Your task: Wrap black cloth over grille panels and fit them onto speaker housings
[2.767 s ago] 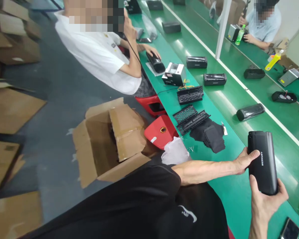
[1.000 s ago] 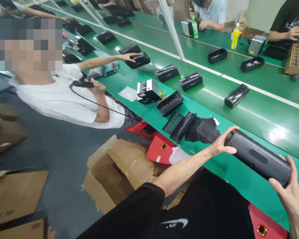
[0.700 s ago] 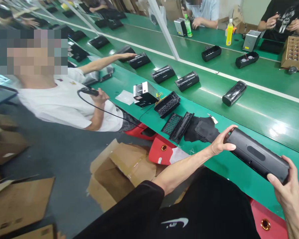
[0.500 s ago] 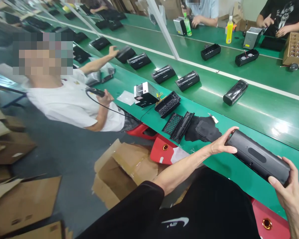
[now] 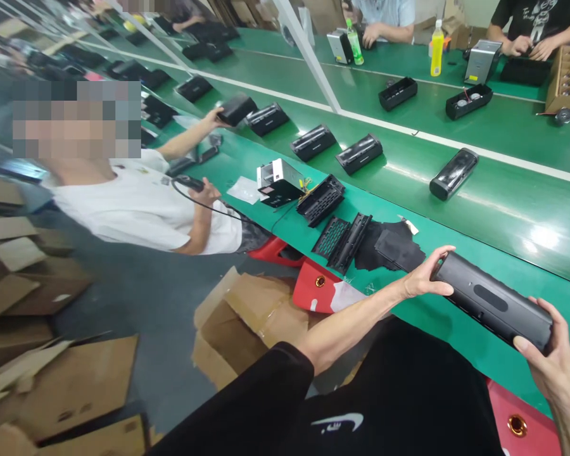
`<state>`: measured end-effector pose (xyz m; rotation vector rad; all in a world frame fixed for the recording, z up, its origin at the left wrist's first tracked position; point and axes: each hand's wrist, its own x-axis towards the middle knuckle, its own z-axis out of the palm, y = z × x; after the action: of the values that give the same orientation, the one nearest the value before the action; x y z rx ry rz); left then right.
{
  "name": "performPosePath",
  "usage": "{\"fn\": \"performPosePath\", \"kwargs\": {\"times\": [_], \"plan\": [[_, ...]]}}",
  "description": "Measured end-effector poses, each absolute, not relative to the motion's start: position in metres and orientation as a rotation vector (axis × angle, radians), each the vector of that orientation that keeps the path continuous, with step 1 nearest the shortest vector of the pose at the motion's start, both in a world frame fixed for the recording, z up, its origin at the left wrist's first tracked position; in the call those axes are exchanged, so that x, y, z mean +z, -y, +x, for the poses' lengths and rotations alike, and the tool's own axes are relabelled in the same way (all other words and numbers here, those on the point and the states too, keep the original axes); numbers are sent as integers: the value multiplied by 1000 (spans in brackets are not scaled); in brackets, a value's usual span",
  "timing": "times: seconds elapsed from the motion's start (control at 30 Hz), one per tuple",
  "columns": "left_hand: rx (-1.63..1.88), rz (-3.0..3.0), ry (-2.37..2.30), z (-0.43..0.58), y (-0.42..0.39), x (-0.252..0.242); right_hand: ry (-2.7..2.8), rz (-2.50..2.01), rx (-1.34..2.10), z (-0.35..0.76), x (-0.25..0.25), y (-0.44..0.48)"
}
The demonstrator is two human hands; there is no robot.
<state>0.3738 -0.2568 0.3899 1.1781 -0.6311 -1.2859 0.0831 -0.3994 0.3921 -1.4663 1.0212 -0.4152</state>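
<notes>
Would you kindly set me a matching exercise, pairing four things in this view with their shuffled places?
1. Black casing with an oval patch
2. Yellow bottle
3. Open cardboard box
4. Black sheets

A. On the floor
B. Beside black slotted frames
C. Between the person's left hand and right hand
D. Upright on the far bench

Pairs: 1-C, 2-D, 3-A, 4-B.

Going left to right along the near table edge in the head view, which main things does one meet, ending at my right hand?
Black-and-silver box, black mesh panel, black sheets, left hand, black speaker casing, right hand.
</notes>
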Motion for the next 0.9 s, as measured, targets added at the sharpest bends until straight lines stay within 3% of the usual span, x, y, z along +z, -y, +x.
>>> {"fn": "performPosePath", "kwargs": {"times": [0.27, 0.47, 0.77, 0.9], "plan": [[-1260, 1152, 591, 374, 255, 389, -1074, -1608, -462, 82, 398, 384], [-1319, 1218, 397, 363, 259, 354, -1186, -1188, -331, 91, 376, 387], [-1365, 1541, 372, 368, 280, 339, -1333, -981, -155, 87, 346, 396], [-1584, 1524, 302, 374, 284, 335, -1316, -939, -141, 75, 326, 393]]}}
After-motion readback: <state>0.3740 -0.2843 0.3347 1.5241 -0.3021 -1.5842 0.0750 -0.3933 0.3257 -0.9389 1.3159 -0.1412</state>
